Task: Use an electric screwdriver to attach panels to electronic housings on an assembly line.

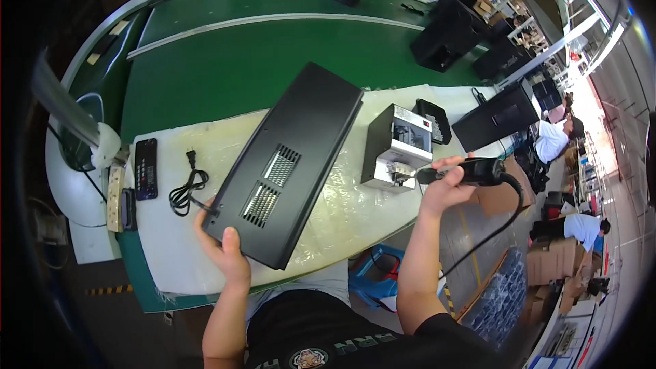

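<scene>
One-handed hold, cover could slip

Long black vented metal cover (287, 164) lies tilted over the white padded bench (342, 212); the left hand (222, 249) grasps only its near corner, so it may slide. Right of the cover, the right hand (447, 184) grips a corded power screwdriver (471, 171) whose cable could snag

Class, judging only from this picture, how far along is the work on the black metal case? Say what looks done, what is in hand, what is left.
Done: the black case looks closed, vents facing up, its power cord coiled beside it on the white padding. In hand: the left hand grips the case's near end; the right hand holds a corded power screwdriver off to the side. Left: the tool is not on the case; whether screws are in cannot be told.
</scene>
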`<state>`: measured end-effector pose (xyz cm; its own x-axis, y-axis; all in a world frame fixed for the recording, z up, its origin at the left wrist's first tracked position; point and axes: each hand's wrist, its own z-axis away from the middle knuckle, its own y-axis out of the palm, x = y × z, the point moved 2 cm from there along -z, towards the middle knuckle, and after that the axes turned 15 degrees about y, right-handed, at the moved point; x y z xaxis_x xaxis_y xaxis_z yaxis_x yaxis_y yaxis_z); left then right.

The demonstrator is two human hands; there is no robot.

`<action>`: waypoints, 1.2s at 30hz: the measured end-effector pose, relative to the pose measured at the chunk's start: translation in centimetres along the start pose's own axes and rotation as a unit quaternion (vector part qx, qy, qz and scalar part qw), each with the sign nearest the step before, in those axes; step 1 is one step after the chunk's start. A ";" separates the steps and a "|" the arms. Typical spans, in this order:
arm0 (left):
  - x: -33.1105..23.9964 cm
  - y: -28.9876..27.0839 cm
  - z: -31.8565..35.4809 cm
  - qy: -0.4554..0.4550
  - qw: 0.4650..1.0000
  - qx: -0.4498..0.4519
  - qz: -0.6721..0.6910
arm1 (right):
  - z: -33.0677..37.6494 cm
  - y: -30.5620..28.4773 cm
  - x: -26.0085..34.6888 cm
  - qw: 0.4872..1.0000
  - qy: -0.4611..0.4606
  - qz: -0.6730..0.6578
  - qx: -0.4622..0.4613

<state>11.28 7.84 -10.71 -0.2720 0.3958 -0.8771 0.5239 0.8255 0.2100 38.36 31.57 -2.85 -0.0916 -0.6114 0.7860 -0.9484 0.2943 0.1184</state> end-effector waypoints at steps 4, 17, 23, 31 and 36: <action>-0.1 -0.5 0.1 0.004 1.000 -0.001 -0.020 | 1.5 -0.3 -1.3 0.998 0.062 -0.021 0.012; 0.1 0.1 0.3 0.016 1.000 -0.006 -0.002 | 2.5 3.1 11.2 0.993 0.001 -0.079 0.089; -0.2 -0.2 0.4 0.017 1.000 -0.014 0.007 | 1.6 0.9 2.0 1.000 0.012 -0.014 -0.009; -0.2 -0.2 0.1 0.019 1.000 -0.010 0.006 | 2.9 -1.2 -0.4 0.996 0.072 0.040 0.040; 0.3 -0.8 0.2 0.048 0.998 0.000 -0.042 | 2.9 2.7 10.1 0.957 0.140 -0.216 0.134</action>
<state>10.88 7.22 -11.22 -0.3913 0.3614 -0.8463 0.4950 0.8579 0.1375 34.04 24.03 3.69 0.3761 -0.4018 0.8349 -0.9266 -0.1642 0.3384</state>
